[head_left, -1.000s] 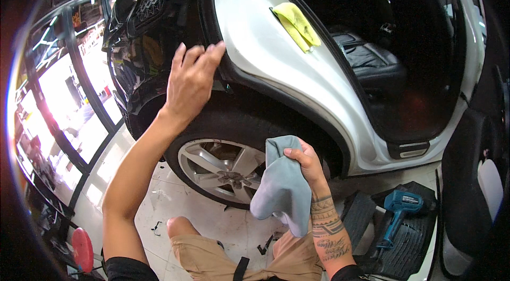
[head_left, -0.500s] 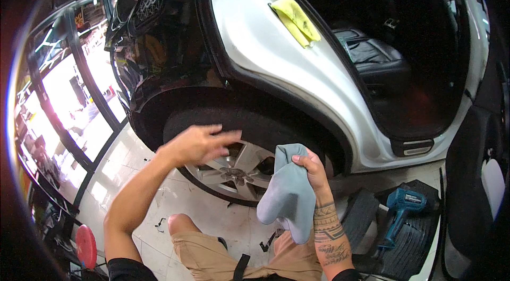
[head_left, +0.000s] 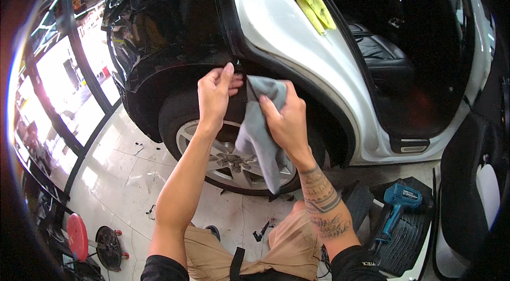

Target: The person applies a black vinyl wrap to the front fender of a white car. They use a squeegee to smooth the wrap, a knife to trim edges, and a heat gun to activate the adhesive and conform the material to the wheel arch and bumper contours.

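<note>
Grey, soft-looking fabric is the centre of the action: the grey cloth (head_left: 256, 131) is up in front of the wheel arch, its folds dangling over the silver-spoked wheel (head_left: 232, 161). The right hand (head_left: 287, 113) has it firmly, thumb pressed on the near face and fingers round the back. And here's the left hand (head_left: 217, 92), right alongside, thumb raised and fingers curled, close by the cloth's upper corner. Is there anything between those fingertips? I can't tell from here, nor whether they touch the black body panel (head_left: 170, 42) behind them.

So the step in hand, as I read it: cloth work at the edge of that panel, both hands brought in close, the cloth held and probably being readied against the bodywork. The next move calls for a flat, well-folded face of fabric and a light, even press, with the loose tail kept clear of the wheel. Left fingers could steady the edge or tuck the corner.

Up on the white door frame (head_left: 287, 31), a yellow-green cloth (head_left: 313, 7) lies draped, untouched. Down on the right, a blue power tool (head_left: 399, 198) rests on a dark mat (head_left: 406, 249).
</note>
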`<action>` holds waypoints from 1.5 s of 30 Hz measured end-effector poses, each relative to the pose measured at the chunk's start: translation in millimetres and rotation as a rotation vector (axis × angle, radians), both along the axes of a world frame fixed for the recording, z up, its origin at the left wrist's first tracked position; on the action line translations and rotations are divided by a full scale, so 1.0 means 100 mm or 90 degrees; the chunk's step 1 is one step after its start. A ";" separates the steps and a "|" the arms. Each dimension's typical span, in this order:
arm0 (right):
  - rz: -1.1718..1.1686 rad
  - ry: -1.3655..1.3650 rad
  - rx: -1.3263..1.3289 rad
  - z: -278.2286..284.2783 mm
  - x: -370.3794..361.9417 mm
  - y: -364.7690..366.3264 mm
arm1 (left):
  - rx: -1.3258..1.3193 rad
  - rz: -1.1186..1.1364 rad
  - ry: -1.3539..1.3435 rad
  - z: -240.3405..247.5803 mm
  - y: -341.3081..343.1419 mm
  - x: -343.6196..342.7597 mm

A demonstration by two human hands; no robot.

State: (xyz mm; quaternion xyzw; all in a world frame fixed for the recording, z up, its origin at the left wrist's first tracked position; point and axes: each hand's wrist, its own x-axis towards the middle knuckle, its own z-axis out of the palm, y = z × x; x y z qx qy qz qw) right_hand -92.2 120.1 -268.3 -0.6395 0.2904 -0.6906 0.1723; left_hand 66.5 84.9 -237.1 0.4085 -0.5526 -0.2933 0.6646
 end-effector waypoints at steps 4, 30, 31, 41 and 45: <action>-0.028 0.003 -0.005 0.25 0.06 -0.04 | -0.039 0.003 0.038 0.04 -0.09 -0.10; 0.131 -0.110 0.156 -0.11 -0.55 0.18 | -0.156 -0.333 0.567 -0.40 -0.39 -0.41; 0.118 -0.115 0.132 -0.08 -0.49 0.13 | -0.156 -0.327 0.578 -0.41 -0.38 -0.42; -0.011 0.066 -0.005 0.37 -0.07 -0.16 | -0.217 -0.201 0.455 -0.49 -0.48 -0.38; -0.060 0.103 -0.053 0.51 -0.03 -0.26 | -0.179 -0.206 0.453 -0.47 -0.47 -0.45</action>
